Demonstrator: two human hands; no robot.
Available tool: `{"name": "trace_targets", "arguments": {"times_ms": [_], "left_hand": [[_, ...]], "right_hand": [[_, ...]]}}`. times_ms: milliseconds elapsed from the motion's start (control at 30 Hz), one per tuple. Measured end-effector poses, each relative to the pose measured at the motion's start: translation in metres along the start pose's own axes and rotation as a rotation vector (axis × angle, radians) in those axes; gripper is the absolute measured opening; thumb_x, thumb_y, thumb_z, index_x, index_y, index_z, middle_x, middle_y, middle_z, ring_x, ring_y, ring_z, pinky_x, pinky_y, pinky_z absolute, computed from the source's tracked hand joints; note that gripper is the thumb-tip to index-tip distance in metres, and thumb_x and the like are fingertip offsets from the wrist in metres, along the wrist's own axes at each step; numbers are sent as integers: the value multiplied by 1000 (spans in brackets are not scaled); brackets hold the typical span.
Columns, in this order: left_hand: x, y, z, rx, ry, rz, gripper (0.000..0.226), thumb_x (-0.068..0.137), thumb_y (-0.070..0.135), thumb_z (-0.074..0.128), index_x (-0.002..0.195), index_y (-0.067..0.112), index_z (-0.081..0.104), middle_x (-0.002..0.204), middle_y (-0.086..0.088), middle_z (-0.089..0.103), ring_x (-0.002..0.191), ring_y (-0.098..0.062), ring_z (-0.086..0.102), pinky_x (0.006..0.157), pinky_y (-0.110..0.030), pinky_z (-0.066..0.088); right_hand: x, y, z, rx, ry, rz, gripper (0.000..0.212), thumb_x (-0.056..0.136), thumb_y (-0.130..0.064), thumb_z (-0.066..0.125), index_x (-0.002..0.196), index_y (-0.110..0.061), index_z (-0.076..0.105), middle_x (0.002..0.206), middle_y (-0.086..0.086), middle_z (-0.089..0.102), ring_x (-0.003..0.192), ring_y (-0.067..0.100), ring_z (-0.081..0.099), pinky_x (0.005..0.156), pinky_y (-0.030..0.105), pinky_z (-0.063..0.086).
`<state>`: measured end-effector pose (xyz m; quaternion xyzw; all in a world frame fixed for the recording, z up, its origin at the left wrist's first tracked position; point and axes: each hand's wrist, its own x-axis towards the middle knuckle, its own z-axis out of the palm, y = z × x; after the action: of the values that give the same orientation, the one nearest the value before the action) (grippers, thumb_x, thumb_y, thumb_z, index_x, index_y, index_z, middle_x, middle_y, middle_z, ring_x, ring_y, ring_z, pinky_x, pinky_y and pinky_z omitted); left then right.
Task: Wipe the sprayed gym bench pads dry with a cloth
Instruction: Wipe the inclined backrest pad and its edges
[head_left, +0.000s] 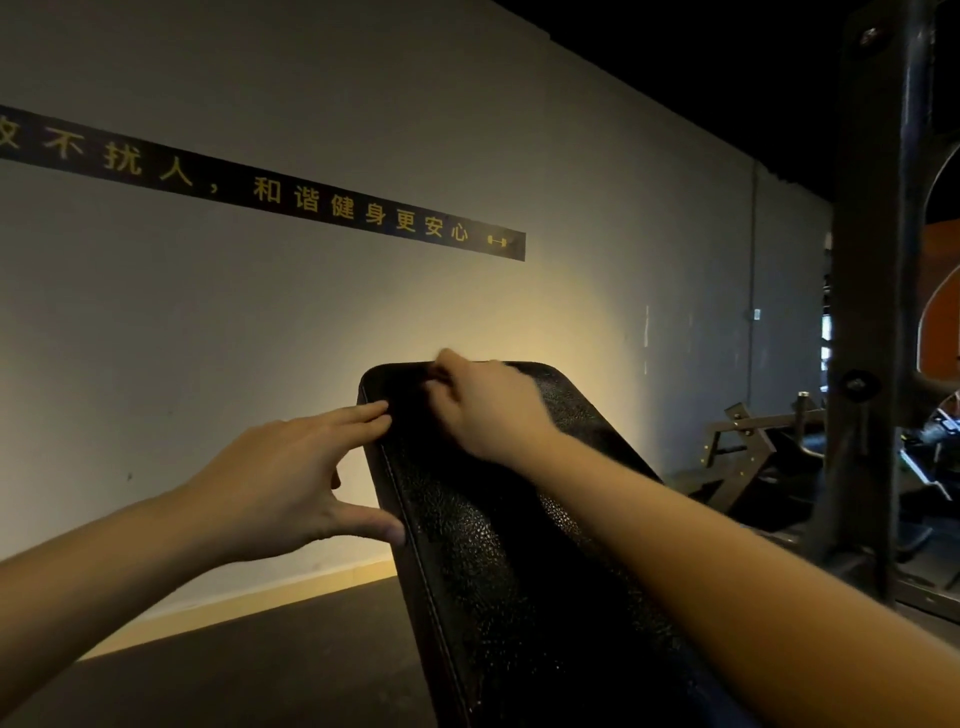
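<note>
Read on grey wall (208, 338): 1 black strip (311, 200), yellow lettering legible in part as "和谐健身更安心", dumbbell icon at its end. Counted: 1 bench pad (493, 545), black, grained, inclined, centre frame; 2 hands. Found left hand (280, 483) released, straight fingers and thumb against pad's left seam; right hand (488, 410) curled at pad's top edge, blurred, grasp not determinable. Dark floor (234, 665); 1 steel upright (867, 312) at right.

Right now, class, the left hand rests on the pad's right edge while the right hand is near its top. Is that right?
Not quite. The head view shows the left hand on the left edge of the pad, not the right, with its fingers straight. The right hand is near the pad's top, as stated.
</note>
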<state>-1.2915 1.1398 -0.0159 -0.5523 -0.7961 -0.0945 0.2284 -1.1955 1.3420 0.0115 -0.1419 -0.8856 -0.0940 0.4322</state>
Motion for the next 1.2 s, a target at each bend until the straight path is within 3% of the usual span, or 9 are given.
{"name": "trace_targets", "arguments": {"times_ms": [133,200,333,500,600,733,833,1033,1200], "left_hand": [[1,0,0,-27,-11,9,125,45,109,33,155,53,11,148,45,-7,90,13,55,87,-18,42],[2,1,0,-46,-20,-6,121,48,102,41,155,53,11,151,43,-5,92,12,54,92,-19,42],[1,3,-2,-41,-18,-3,121,49,100,43,156,52,12,152,41,-2,103,7,58,94,-19,44],[0,2,-2,-10,2,-7,125,44,110,27,155,54,10,148,43,4,87,11,57,71,-12,37],[1,0,0,-18,-11,0,125,45,110,35,155,54,13,155,43,-1,90,10,59,80,-15,41],[5,4,-2,-27,-9,-17,121,51,98,51,157,49,17,159,38,1,124,1,53,102,-22,42],[5,4,-5,-20,-4,-18,122,50,98,52,157,49,19,159,38,4,129,-3,51,105,-26,42],[4,0,0,5,33,-17,124,48,107,40,157,52,14,153,39,2,125,-1,52,100,-23,42],[5,0,2,-37,20,0,121,51,99,50,156,51,17,156,41,1,127,-1,51,106,-24,39]], "right_hand": [[-5,111,-7,-136,-30,435,27,102,-34,43,116,-16,57,105,14,70,94,35,64,73,38,48],[-2,120,-5,-169,4,513,27,102,-29,43,117,-13,57,104,14,70,93,35,63,69,36,42],[1,22,3,-37,7,335,21,101,-33,44,109,-16,54,105,16,70,96,37,65,68,37,37],[-51,-46,-20,12,-12,-67,22,102,-38,44,117,-24,52,92,3,68,86,31,64,60,35,33],[-47,30,-17,-137,-25,145,25,100,-41,43,115,-24,54,101,12,71,93,35,66,71,40,47],[-13,114,-13,-208,-22,469,24,100,-31,45,111,-13,56,106,16,69,94,36,64,70,36,43],[13,75,3,-102,18,421,25,101,-33,45,116,-14,54,110,17,69,100,37,65,72,38,42],[-49,-30,-18,113,2,-74,24,99,-41,48,117,-27,57,95,3,73,86,30,66,75,40,51],[-36,89,-22,-184,-50,339,27,100,-40,44,113,-18,56,104,14,71,96,36,65,72,38,44]]}}
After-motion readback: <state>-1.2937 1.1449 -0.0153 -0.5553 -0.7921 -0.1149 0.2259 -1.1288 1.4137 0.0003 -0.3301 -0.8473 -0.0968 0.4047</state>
